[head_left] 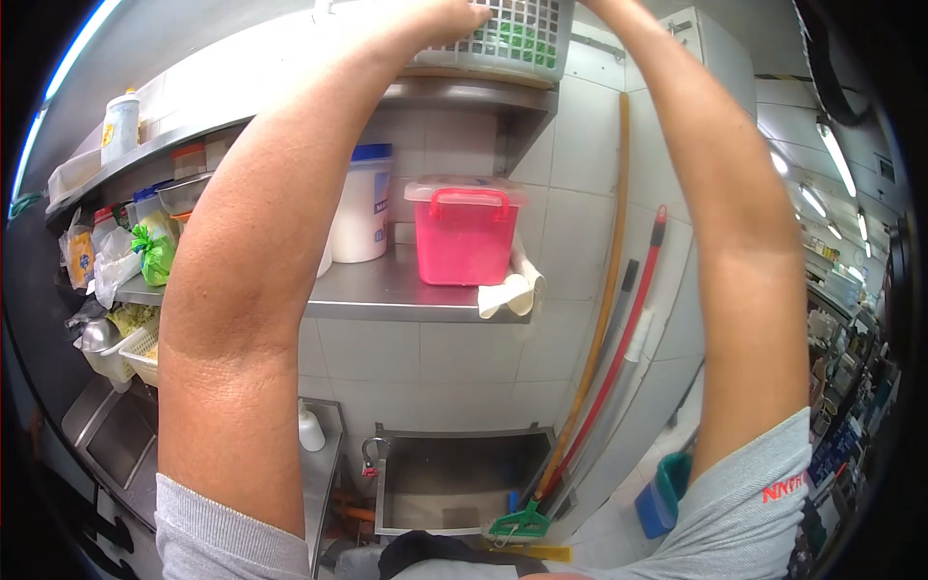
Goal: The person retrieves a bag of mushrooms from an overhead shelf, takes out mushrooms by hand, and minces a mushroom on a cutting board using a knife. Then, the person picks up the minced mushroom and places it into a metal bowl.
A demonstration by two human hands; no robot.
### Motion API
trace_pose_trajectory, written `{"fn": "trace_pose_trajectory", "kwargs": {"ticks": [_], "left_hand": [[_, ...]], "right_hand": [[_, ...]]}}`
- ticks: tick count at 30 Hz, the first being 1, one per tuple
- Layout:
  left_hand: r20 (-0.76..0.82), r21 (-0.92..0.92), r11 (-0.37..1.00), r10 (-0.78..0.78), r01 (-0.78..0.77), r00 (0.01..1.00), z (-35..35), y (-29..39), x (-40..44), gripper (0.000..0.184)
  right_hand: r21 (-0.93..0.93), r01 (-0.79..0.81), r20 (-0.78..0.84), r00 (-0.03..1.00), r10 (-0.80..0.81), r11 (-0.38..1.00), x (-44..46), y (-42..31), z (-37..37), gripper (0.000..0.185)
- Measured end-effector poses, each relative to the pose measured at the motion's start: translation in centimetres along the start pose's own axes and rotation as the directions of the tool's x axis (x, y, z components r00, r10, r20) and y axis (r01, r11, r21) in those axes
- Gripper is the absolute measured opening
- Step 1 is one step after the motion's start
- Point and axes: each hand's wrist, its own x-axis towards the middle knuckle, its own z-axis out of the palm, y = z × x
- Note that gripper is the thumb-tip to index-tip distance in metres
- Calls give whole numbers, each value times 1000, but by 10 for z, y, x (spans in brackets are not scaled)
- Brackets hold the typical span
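Both my arms reach up to a white plastic basket [527,39] with a lattice side, at the top edge of the head view. Green and dark things show through its holes. The basket is on or just above the upper steel shelf [474,94]. My left hand [459,21] is partly cut off by the frame; it grips the basket's left side, a finger lying against the lattice. Beside the basket's right side my right forearm [667,77] leaves the frame, so that hand is hidden.
On the lower shelf [387,307] stand a pink lidded box [464,242], pale gloves [507,295] and a blue-lidded tub [362,208]. Below is a steel sink [464,532]. A wooden pole [614,261] and a red pole [628,333] lean at right, near a blue bin [654,507].
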Motion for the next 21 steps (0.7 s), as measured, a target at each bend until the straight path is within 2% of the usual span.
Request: {"fn": "trace_pose_trajectory", "kwargs": {"ticks": [1,3,4,5,6,7,8,9,10,11,12,13,14,15,16,17,19,20,21], "left_hand": [[-68,17,1000,27,-26,997,7,-3,-6,72],[-197,48,997,75,-67,978,1,-3,-22,72],[-124,-170,983,41,-62,991,2,-2,-35,72],[3,-308,951,4,-3,1000,-22,4,-50,72],[145,-435,898,-7,70,989,-45,11,-69,71],[144,-588,800,-38,117,989,-53,23,-96,71],[161,-722,671,-76,170,984,-60,33,-127,71],[128,-599,797,4,75,992,-66,35,-157,82],[-189,-640,742,100,-200,977,-45,37,-205,69],[-99,-861,496,49,-110,994,-45,47,-254,68],[31,-913,408,58,5,998,-53,55,-310,66],[153,-917,388,127,92,980,-59,57,-366,66],[282,-927,310,209,210,936,-62,60,-419,68],[507,-860,201,238,469,828,-69,64,-475,68],[696,-712,146,281,687,661,-76,66,-529,65],[793,-594,140,267,792,548,-84,65,-590,57],[960,-152,41,245,988,137,-112,67,-709,45],[967,-32,46,254,998,20,-137,74,-740,41],[962,84,53,256,995,-95,-156,89,-758,37]], "right_hand": [[40,-23,-149,988,29,999,-6,2,-1,43],[124,-48,-420,902,96,991,-19,9,0,44],[243,-88,-407,895,184,966,-25,15,-2,48],[626,-216,-173,898,404,749,-40,9,-11,50],[857,-357,128,847,516,372,-68,-1,-21,52],[840,-390,136,825,549,378,-108,-9,-27,52],[866,-477,374,815,442,148,-158,-20,-33,53],[815,-573,572,769,285,-90,-214,-35,-37,54],[739,-642,673,688,271,-204,-277,-63,-50,54],[649,-692,761,600,247,-317,-340,-96,-63,54],[490,-763,868,380,320,-422,-403,-125,-70,71],[290,-728,951,151,268,-621,-475,-145,-77,67],[70,-663,991,-43,131,-745,-555,-162,-88,61],[-49,-430,921,-369,126,-901,-626,-183,-103,54],[-91,-94,865,-501,-32,-991,-718,-196,-125,50],[-4,64,767,-640,-44,-998,-780,-214,-157,42],[152,165,656,-754,-25,-974,-873,-239,-234,29],[181,191,638,-769,-32,-965,-882,-243,-267,29],[280,172,530,-848,3,-944,-889,-240,-297,25]]}}
